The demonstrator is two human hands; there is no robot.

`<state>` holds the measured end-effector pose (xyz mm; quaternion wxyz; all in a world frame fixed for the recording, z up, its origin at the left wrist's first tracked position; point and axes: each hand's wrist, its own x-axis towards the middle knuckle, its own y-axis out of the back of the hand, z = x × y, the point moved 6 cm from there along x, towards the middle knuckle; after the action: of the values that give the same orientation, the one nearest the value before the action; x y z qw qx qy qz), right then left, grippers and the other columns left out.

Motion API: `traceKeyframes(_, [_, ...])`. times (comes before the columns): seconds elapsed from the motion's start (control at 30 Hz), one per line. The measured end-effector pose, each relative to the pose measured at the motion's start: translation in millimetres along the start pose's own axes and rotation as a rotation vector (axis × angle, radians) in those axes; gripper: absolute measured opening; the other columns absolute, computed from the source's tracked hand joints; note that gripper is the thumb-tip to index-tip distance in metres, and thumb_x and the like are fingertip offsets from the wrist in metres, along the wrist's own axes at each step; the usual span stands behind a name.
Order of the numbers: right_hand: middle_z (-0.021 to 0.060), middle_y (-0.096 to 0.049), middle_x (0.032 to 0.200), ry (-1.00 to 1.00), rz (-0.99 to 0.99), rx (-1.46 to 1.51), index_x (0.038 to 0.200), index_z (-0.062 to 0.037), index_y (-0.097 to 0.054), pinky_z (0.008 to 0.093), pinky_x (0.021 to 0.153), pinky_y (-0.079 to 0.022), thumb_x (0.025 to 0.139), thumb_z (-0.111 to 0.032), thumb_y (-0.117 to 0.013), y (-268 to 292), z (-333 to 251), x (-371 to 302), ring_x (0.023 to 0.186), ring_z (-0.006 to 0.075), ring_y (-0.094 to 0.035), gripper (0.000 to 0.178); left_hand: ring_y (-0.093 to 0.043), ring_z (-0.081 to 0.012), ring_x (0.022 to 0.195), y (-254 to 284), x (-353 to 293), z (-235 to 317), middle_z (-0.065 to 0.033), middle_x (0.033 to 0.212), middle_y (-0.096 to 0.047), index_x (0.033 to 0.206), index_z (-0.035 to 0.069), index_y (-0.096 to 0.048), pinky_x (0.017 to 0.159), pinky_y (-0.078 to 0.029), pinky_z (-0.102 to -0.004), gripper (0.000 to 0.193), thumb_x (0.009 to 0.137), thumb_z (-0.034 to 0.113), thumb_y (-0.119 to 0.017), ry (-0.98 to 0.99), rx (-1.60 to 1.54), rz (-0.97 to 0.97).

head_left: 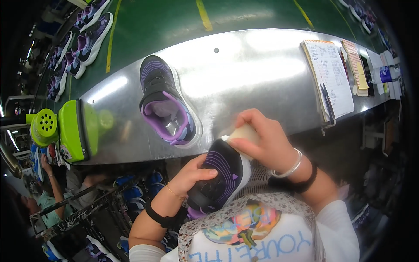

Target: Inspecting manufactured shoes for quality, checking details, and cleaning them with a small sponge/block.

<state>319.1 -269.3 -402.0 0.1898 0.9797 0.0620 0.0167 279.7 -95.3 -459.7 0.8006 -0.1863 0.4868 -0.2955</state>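
Note:
A black sneaker with purple lines (224,168) is tilted in front of my body, just off the near edge of the metal table. My left hand (192,174) is closed on its side, the thumb lying across the upper. In my right hand (267,139) I grip a smooth cream-coloured block (246,133), which meets the white sole edge at the toe. What the block is made of, I cannot tell. Another sneaker of the same pattern (159,87), with a purple collar, stands on the table at the left, its opening toward me.
A bright green device with a dark band (74,131) stands at the table's left end. Notepads (329,78) with black scissors (327,102) lie at the right. Beyond runs a green surface (157,26) with more sneakers (89,43). Racks of shoes and another person (54,192) are at lower left.

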Motion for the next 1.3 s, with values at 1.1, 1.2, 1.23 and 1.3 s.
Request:
traceKeyframes(1.1, [0.0064, -0.062, 0.082, 0.362, -0.12, -0.218, 0.097, -0.0093, -0.052, 0.0324, 0.061, -0.049, 0.077, -0.022, -0.067, -13.8, -29.9, 18.8, 0.071, 0.0268, -0.062, 0.028, -0.061, -0.0186, 0.093, 9.1, -8.5, 2.6, -0.0135, 0.107, -0.06, 0.121, -0.005, -0.045, 0.08, -0.051, -0.0294, 0.056, 0.076, 0.02, -0.067, 0.006, 0.005, -0.004])
traceKeyframes(1.2, [0.0059, -0.062, 0.082, 0.314, -0.176, -0.233, 0.097, -0.0096, -0.051, 0.0322, 0.06, -0.048, 0.077, -0.02, -0.067, -2.8, -20.7, -0.2, 0.07, 0.0256, -0.062, 0.028, -0.061, -0.0186, 0.093, 11.9, -10.7, 1.6, -0.0138, 0.106, -0.06, 0.121, -0.005, -0.045, 0.08, -0.051, -0.0295, 0.055, 0.077, 0.019, -0.066, 0.005, -0.011, 0.001])
traceKeyframes(1.23, [0.0057, -0.061, 0.081, 0.295, -0.199, -0.254, 0.097, -0.0097, -0.051, 0.0321, 0.059, -0.048, 0.077, -0.02, -0.067, -2.1, -17.8, -2.2, 0.07, 0.025, -0.062, 0.028, -0.061, -0.0186, 0.093, 12.2, -11.1, 1.8, -0.0138, 0.106, -0.06, 0.121, -0.005, -0.045, 0.08, -0.051, -0.0295, 0.055, 0.077, 0.019, -0.066, 0.003, -0.014, 0.003])
traceKeyframes(1.3, [0.0056, -0.061, 0.081, 0.33, -0.153, -0.258, 0.097, -0.0095, -0.051, 0.0321, 0.059, -0.049, 0.076, -0.02, -0.067, -7.0, -25.1, 8.0, 0.07, 0.0247, -0.062, 0.028, -0.062, -0.0186, 0.092, 9.8, -11.6, 2.5, -0.0138, 0.106, -0.06, 0.12, -0.006, -0.045, 0.08, -0.051, -0.0294, 0.054, 0.077, 0.019, -0.066, 0.015, -0.023, 0.016])
